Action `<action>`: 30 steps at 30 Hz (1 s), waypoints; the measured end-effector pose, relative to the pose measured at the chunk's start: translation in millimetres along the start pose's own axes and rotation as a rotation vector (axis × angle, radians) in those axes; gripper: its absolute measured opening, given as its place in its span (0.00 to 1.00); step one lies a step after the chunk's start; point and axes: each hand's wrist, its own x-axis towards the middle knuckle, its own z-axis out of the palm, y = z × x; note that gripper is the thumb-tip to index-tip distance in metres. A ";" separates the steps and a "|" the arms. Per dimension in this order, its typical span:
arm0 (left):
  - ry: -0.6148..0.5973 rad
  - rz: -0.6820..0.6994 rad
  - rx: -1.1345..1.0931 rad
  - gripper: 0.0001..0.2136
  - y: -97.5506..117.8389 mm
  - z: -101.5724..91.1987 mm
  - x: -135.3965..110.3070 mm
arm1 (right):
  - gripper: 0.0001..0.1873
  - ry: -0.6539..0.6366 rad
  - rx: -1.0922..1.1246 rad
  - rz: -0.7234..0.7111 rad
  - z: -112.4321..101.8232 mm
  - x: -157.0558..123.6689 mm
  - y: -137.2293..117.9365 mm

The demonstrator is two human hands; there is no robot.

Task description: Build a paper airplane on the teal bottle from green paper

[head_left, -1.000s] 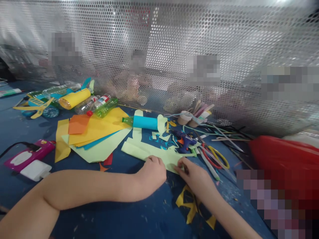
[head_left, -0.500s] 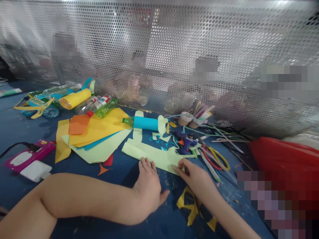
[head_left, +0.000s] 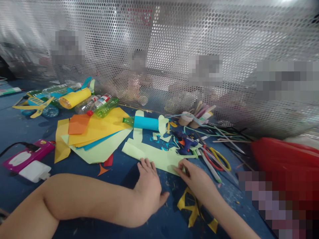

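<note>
A folded strip of pale green paper (head_left: 152, 153) lies on the blue table. My left hand (head_left: 149, 184) rests at its near edge, with the fingers stretched flat on the paper and the thumb apart. At the strip's right end, my right hand (head_left: 193, 174) pinches the near edge between thumb and fingers. Just beyond the strip lies a green bottle wrapped in blue paper (head_left: 146, 122), with pale green paper pieces at its middle and its right end. Yellow paper scraps (head_left: 190, 205) lie below my right hand.
Coloured paper sheets (head_left: 99, 127) and several plastic bottles (head_left: 107, 108) lie to the left, near a purple power strip (head_left: 28, 154). Right of the strip are a blue glue gun (head_left: 188, 144), scissors (head_left: 219, 157) and a red bag (head_left: 279, 159). A perforated metal screen (head_left: 159, 59) stands behind.
Both hands hold nearly the same positions on the pale green paper. The view has shifted very slightly; nothing else has visibly moved.
</note>
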 end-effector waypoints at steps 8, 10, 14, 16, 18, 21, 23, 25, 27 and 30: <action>-0.076 -0.020 0.055 0.40 -0.9 -6.3 -1.0 | 0.10 0.074 -0.053 -0.139 2.1 0.4 1.8; -0.058 0.007 0.066 0.38 -1.7 -8.0 -0.6 | 0.10 0.144 -0.121 -0.179 1.8 -0.2 1.5; -0.028 0.021 0.056 0.37 -2.3 -8.0 0.6 | 0.12 0.286 -0.239 -0.326 -2.2 -3.6 -8.5; -0.036 0.009 0.057 0.38 -1.4 -5.8 1.1 | 0.13 0.293 -0.247 -0.452 -3.2 -6.3 -16.6; -0.044 0.001 0.069 0.39 -0.1 -3.0 1.3 | 0.14 0.248 -0.241 -0.559 -2.3 -8.9 -24.1; -0.042 -0.013 0.067 0.39 1.2 0.0 1.0 | 0.17 0.177 -0.252 -0.603 1.3 -11.2 -30.5; -0.045 -0.014 0.055 0.39 1.2 0.3 0.9 | 0.18 0.142 -0.269 -0.592 3.3 -11.4 -31.3; -0.046 -0.005 0.057 0.39 0.6 -0.9 0.8 | 0.19 0.114 -0.287 -0.581 4.2 -11.0 -30.6; -0.051 0.005 0.068 0.39 -0.2 -2.9 0.7 | 0.20 0.100 -0.301 -0.573 4.4 -10.6 -29.6; -0.078 0.005 0.075 0.39 -0.9 -5.7 0.6 | 0.20 0.093 -0.317 -0.557 4.5 -10.2 -29.1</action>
